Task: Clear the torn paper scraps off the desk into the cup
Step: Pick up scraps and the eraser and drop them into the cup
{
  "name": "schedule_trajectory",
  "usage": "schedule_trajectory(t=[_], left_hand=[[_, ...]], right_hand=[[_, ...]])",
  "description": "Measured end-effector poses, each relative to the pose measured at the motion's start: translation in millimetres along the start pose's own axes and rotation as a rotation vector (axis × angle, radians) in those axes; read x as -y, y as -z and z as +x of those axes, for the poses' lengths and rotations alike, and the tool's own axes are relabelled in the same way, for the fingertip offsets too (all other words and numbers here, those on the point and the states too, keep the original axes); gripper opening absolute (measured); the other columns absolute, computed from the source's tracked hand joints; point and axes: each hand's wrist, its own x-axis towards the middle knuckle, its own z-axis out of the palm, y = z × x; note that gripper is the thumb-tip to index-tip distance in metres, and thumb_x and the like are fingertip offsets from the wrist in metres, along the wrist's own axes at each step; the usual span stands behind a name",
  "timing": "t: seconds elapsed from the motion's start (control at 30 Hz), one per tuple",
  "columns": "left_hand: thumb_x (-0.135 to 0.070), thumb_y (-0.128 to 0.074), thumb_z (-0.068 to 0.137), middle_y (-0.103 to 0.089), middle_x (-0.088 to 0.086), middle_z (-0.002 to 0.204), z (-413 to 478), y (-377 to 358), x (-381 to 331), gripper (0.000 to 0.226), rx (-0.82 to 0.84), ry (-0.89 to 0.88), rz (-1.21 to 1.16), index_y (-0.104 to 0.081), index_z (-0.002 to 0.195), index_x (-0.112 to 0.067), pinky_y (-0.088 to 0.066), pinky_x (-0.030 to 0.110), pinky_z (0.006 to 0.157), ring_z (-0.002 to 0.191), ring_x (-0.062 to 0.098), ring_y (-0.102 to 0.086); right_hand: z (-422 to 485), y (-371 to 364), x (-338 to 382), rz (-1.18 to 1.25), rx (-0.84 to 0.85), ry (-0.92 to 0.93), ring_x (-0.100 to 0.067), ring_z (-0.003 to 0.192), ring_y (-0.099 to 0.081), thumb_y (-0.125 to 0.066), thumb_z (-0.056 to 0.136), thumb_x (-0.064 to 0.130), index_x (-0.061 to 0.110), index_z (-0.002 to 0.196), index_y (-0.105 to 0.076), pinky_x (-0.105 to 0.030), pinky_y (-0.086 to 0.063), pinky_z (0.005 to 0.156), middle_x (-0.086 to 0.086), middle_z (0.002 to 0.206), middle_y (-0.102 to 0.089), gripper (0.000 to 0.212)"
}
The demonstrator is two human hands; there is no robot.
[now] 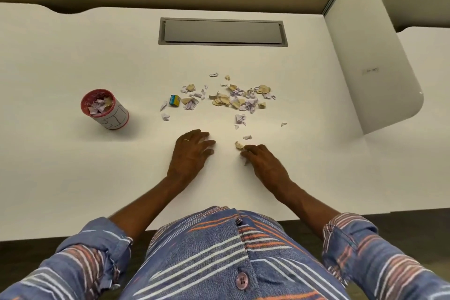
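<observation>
The cup [104, 109] stands upright, well out to the left of the left hand's fingers, and there is torn paper inside its red rim. The left hand [192, 151] rests on the desk [73, 178] with its fingers loosely spread, pointing up and to the right, and it holds nothing. Beyond those fingertips sits a small blue and yellow box [174, 100] with a few loose bits around it.

The main litter of paper scraps [233, 100] lies past the fingertips of both hands, mostly beyond the right ones, and stragglers trail back toward them. The right hand [263, 161] has its fingers curled down. They seem to pinch a few pieces: a tan one pokes out at the fingertips and white bits show beneath them.

This looks like the gathering step, with the job partly done, since some paper is in the cup and most is on the desk. The next move calls for a firm pinch on the small bunch. The right hand would then carry it leftward past the left hand's fingers and let go only over the cup's mouth. The pieces are light and could slip out on the way. The box is probably not a scrap and is best left alone.
</observation>
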Motion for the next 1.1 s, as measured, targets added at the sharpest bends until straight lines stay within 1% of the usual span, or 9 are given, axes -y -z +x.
schedule_trajectory(t=[0.1,0.17,0.43,0.57,0.67,0.9,0.97,1.03,1.1], left_hand=[[-0.056,-0.069,0.079,-0.009,-0.005,0.164,-7,11,4,0.076,0.039,0.136,0.019,-0.038,0.146,-0.038,-0.034,0.039,0.107,0.142,0.024,-0.032],[-0.062,-0.07,0.076,0.001,-0.008,0.164,-9,14,6,0.089,0.072,0.228,-0.011,-0.026,0.15,-0.039,-0.037,0.041,0.103,0.139,0.024,-0.031],[-0.034,-0.075,0.083,-0.031,0.0,0.151,-7,15,3,0.072,0.195,0.256,-0.227,-0.041,0.147,-0.032,-0.038,0.032,0.106,0.133,0.021,-0.033],[-0.036,-0.069,0.089,-0.047,0.001,0.137,5,15,6,0.04,0.254,0.16,-0.218,-0.059,0.127,-0.028,-0.041,0.013,0.1,0.109,-0.009,-0.055],[-0.044,-0.062,0.089,-0.058,0.002,0.118,8,12,12,0.023,0.222,0.059,-0.125,-0.065,0.103,-0.026,-0.052,0.03,0.09,0.095,0.007,-0.067],[-0.008,-0.061,0.093,-0.069,0.01,0.109,14,14,17,0.021,0.175,-0.095,-0.088,-0.074,0.109,-0.009,-0.049,0.033,0.082,0.1,0.029,-0.061],[-0.005,-0.061,0.093,-0.07,0.012,0.106,14,19,14,0.019,0.125,0.0,-0.203,-0.074,0.106,-0.005,-0.05,0.033,0.086,0.099,0.028,-0.064],[-0.004,-0.063,0.092,-0.071,0.012,0.103,10,26,12,0.016,0.033,0.12,-0.34,-0.074,0.103,-0.002,-0.046,0.02,0.088,0.098,0.024,-0.066],[-0.005,-0.062,0.093,-0.071,0.01,0.103,6,35,13,0.017,-0.021,0.198,-0.404,-0.074,0.104,-0.003,-0.041,0.012,0.086,0.097,0.019,-0.066]], right_hand=[[8,0,0,-0.004,-0.006,-0.009,-0.032,0.116,-0.055,-0.051,0.092,-0.005,0.01,0.129,-0.062,-0.045,-0.054,0.087,-0.008,0.136,-0.059,0.042],[12,-1,0,0.016,-0.029,-0.016,-0.032,0.113,-0.058,-0.053,0.09,-0.006,0.01,0.124,-0.066,-0.043,-0.054,0.087,-0.008,0.13,-0.063,0.04],[17,-1,4,0.031,-0.067,-0.06,-0.031,0.104,-0.06,-0.057,0.083,-0.006,0.013,0.115,-0.069,-0.042,-0.054,0.083,-0.006,0.118,-0.068,0.039],[18,1,8,0.021,-0.062,-0.082,-0.029,0.104,-0.059,-0.056,0.087,-0.003,0.014,0.114,-0.069,-0.043,-0.053,0.083,-0.004,0.118,-0.067,0.035],[19,1,9,0.002,-0.059,-0.088,-0.028,0.104,-0.058,-0.055,0.087,-0.003,0.015,0.113,-0.068,-0.043,-0.053,0.083,-0.003,0.117,-0.067,0.034],[23,-1,13,0.038,-0.129,-0.094,-0.029,0.1,-0.062,-0.06,0.088,0.0,0.015,0.109,-0.071,-0.042,-0.054,0.08,-0.004,0.109,-0.07,0.028],[27,-1,17,0.154,-0.224,-0.132,-0.027,0.094,-0.067,-0.064,0.088,0.0,0.012,0.102,-0.075,-0.033,-0.055,0.083,-0.005,0.101,-0.073,0.022],[32,0,25,0.289,-0.304,-0.206,-0.02,0.093,-0.071,-0.067,0.088,-0.001,0.009,0.099,-0.077,-0.005,-0.046,0.087,-0.006,0.099,-0.076,0.018],[39,1,32,0.447,-0.324,-0.334,-0.008,0.091,-0.071,-0.069,0.086,-0.001,0.008,0.099,-0.077,0.007,-0.039,0.08,-0.006,0.1,-0.078,0.018]])
